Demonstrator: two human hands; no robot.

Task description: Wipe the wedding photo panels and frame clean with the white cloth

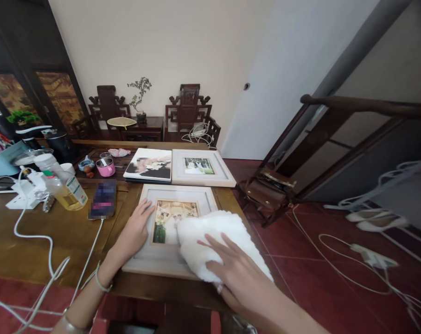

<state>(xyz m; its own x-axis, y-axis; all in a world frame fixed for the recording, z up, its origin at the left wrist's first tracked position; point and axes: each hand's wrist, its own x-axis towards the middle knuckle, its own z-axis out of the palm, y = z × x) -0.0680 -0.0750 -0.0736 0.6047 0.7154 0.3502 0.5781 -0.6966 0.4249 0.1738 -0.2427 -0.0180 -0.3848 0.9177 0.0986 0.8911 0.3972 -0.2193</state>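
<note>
A pale picture frame point(144, 260) with a photo inside lies flat near the table's front edge. My left hand point(136, 227) rests on its left side, fingers stretched over the border. Under my right hand point(231, 266) is a fluffy white cloth point(220, 227), which covers the right part of the frame. My right fingers are spread and bent over the cloth, pressing it down. Behind it lie a second framed photo point(198, 166) and a flat panel with a black-and-white picture point(149, 164), side by side.
On the wooden table point(81, 253) to the left are a phone point(102, 199) on a white cable, an oil-coloured bottle point(71, 190), a white power strip point(24, 192) and a pink cup point(106, 167). A chair point(332, 116) holding a brown bag point(269, 190) stands at the right.
</note>
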